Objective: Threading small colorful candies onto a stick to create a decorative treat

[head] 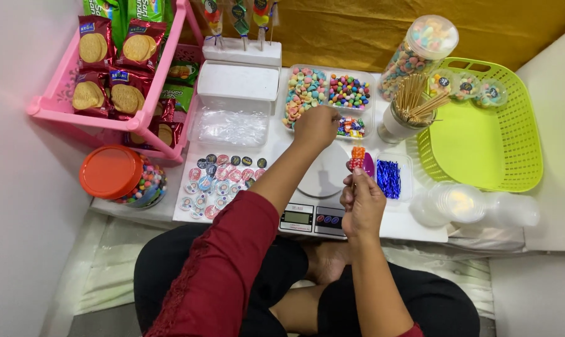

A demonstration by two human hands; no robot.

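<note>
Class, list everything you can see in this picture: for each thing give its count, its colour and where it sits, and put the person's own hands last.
Rack: one, pink, far left, holding biscuit packets, red.
Jar: one, orange lid, front left.
Round stickers: many, mixed colours, left of the scale.
Scale: one, white, centre front.
Candy tray: one, clear, mixed sweets, centre back.
Tall jar: one, clear, pastel sweets, back right.
Wooden sticks: a bunch, tan, in a cup.
Basket: one, lime green, right.
Twist ties: a bundle, blue, right of the scale.
Left hand: over the candy tray.
Right hand: fingers hold a candy skewer.
</note>
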